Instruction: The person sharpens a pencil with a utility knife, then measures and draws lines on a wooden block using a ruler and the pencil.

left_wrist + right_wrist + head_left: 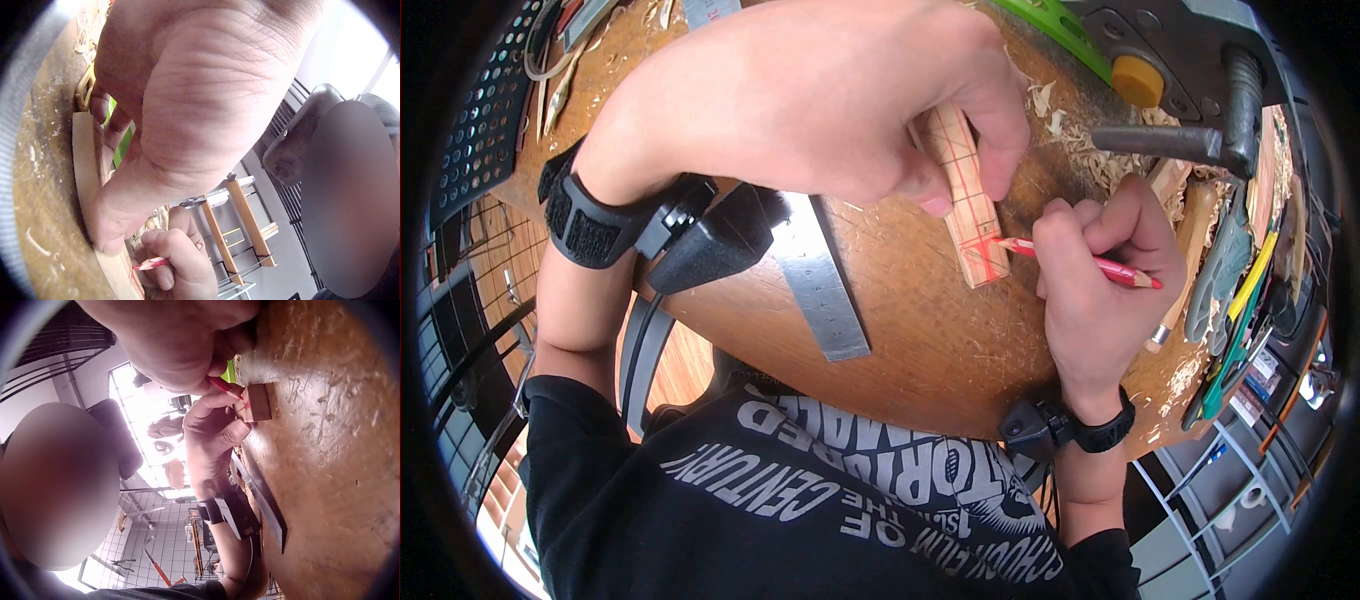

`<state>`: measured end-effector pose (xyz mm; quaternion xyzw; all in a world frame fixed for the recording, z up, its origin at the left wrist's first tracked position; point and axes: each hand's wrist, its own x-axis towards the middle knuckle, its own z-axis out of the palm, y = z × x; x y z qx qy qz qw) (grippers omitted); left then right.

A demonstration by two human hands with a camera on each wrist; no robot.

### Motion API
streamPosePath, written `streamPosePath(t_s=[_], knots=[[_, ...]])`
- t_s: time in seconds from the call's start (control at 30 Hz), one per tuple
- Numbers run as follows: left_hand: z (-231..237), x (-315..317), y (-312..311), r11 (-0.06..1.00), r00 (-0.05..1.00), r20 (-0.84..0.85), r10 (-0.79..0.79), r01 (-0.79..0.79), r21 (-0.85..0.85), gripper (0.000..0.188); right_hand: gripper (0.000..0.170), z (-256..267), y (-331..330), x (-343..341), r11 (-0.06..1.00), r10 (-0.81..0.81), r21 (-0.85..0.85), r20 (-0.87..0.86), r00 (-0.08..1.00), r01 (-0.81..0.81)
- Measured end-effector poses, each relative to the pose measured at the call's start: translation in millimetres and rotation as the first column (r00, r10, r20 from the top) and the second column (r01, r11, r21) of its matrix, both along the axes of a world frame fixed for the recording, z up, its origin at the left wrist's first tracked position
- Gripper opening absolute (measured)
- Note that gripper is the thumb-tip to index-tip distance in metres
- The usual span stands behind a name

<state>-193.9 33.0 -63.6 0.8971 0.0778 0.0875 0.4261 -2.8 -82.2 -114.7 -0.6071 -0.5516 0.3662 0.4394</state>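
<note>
A small light wood block [968,200] with red lines drawn on it lies on the wooden bench. My left hand [800,100] grips its upper part between thumb and fingers; in the left wrist view the thumb of the left hand [181,106] presses on the block's side [87,169]. My right hand [1105,285] pinches a red pencil [1130,273], its tip touching the block's near end among red marks. The right wrist view shows the pencil [224,386] against the block [257,403], with the right hand [181,344] partly dark.
A metal ruler or square [825,290] lies left of the block. A metal vise [1180,135] stands at the back right, beside a green tool [1055,30]. Wood shavings [1090,145] and several hand tools [1250,280] line the right side. A perforated black sheet [485,120] is far left.
</note>
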Motion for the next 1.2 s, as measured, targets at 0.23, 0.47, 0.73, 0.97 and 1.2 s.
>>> streamPosePath(t_s=[0.23, 0.47, 0.73, 0.97, 1.2], knots=[[-33.6, 3.7, 5.4, 1.0, 0.992, 0.128, -0.009, 0.006, 0.028, 0.021, 0.035, 1.3, 0.7, 0.8, 1.0, 0.029, -0.003, 0.013, 0.999, -0.029], [-3.8, 0.5, 4.3, 1.0, 1.0, 0.019, -0.011, 0.011, 0.007, 0.021, 0.036, 7.8, 2.1, 0.0, 0.996, 0.071, -0.059, -0.033, 0.997, -0.072], [1.4, 1.5, -0.8, 1.0, 1.0, 0.0, 0.01, -0.01, 0.016, 0.021, 0.035, 0.5, 1.2, 1.5, 0.999, 0.048, -0.002, -0.005, 0.999, -0.048], [-29.7, -1.5, 5.1, 0.998, 0.995, 0.095, 0.015, -0.021, 0.056, 0.021, 0.035, 0.3, 0.9, 2.1, 1.0, 0.027, -0.006, 0.028, 0.999, -0.026], [4.8, 1.6, -3.2, 1.0, 1.0, -0.019, 0.022, -0.022, 0.009, 0.02, 0.035, 2.3, 1.3, 0.6, 0.999, 0.035, -0.019, 0.009, 0.999, -0.035]])
